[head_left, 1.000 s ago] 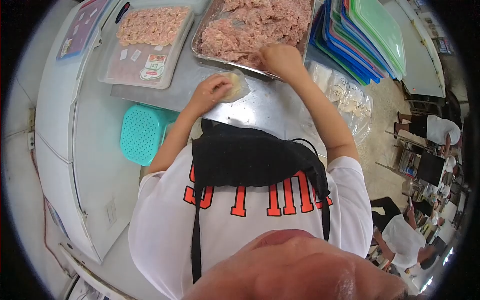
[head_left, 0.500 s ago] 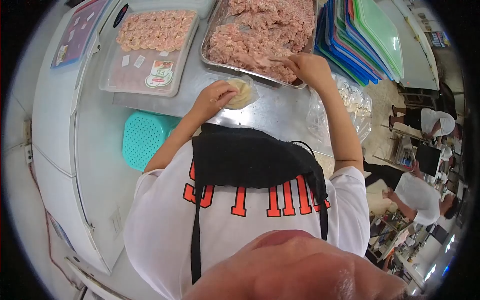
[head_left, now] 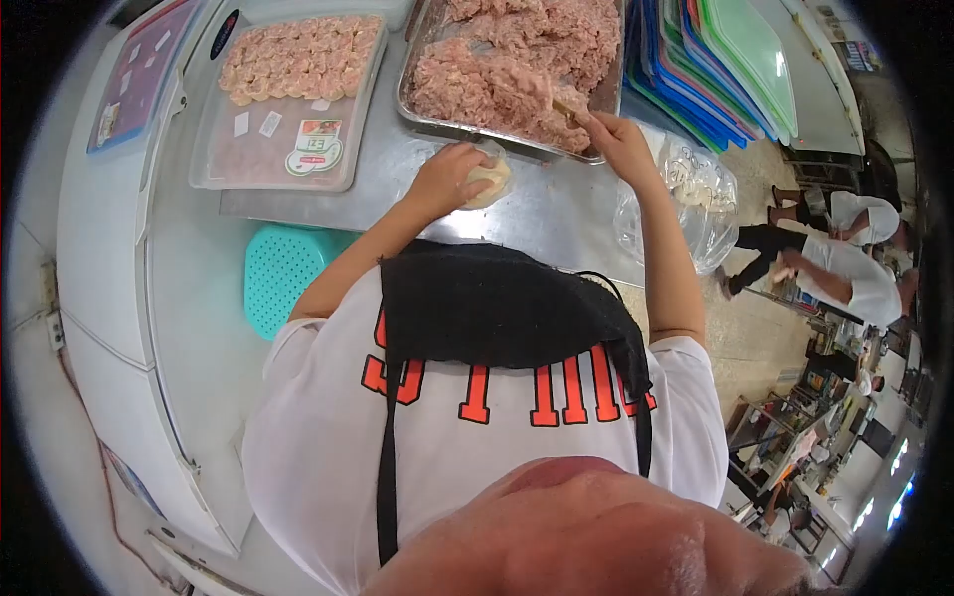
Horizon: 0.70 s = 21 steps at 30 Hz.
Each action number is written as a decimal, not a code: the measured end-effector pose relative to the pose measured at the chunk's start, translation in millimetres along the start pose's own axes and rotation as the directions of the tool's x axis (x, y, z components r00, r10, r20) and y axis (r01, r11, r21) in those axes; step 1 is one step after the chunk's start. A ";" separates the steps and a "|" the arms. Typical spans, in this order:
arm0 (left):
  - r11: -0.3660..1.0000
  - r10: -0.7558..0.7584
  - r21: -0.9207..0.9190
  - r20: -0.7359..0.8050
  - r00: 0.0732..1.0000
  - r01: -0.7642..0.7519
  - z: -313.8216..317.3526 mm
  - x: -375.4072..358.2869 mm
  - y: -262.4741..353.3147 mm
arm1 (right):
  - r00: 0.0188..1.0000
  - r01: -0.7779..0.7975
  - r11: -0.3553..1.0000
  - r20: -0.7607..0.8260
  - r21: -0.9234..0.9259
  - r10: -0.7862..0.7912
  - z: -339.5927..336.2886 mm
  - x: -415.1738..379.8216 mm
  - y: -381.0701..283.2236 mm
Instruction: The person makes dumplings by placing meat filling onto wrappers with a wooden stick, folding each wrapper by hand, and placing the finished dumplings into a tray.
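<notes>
Shifted since half a second earlier, as seen from the head camera: left hand [head_left: 447, 179], farther forward and gripping a pale, round piece [head_left: 489, 181] over the metal desk [head_left: 547, 221], thumb across its face; number of layers impossible to tell. Right hand [head_left: 624, 145] closed around a slim tool [head_left: 564, 106], long axis slanting away and leftward into the ground meat [head_left: 487, 87]. Just beyond both hands, the metal tray [head_left: 497, 138] holding the meat, with the right hand nearer, at its near right corner. Pale piece beside the tray's near rim, left of the right hand.
</notes>
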<state>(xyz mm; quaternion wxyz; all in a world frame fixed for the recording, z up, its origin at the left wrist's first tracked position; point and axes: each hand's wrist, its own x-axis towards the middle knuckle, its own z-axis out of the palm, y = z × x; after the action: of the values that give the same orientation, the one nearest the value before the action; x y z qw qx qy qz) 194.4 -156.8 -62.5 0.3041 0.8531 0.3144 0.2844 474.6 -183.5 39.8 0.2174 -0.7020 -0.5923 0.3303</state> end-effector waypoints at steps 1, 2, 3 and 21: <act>1.000 -0.019 -0.007 0.057 0.998 0.020 -1.8 0.7 -3.3 | 1.000 0.002 1.000 -0.001 0.001 -0.002 3.3 0.1 6.2; 1.000 -0.017 -0.005 0.057 0.998 0.017 -3.5 -0.5 -5.9 | 1.000 -0.017 0.989 0.018 0.148 0.015 7.1 -0.9 12.4; 0.963 -0.164 -0.209 0.058 0.985 0.172 -11.9 -0.3 0.6 | 0.999 -0.042 0.956 0.041 0.291 0.031 10.4 -4.8 10.9; 0.997 -0.064 0.028 -0.225 0.972 0.072 -29.5 -17.8 2.5 | 0.977 -0.014 0.896 0.195 0.444 -0.081 48.1 -9.8 -16.6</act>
<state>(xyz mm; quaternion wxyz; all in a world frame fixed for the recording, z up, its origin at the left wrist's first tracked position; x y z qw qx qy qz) 164.0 -161.0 -46.7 0.2610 0.8096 0.3808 0.3626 427.7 -193.7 20.3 0.3136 -0.5853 -0.5332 0.5242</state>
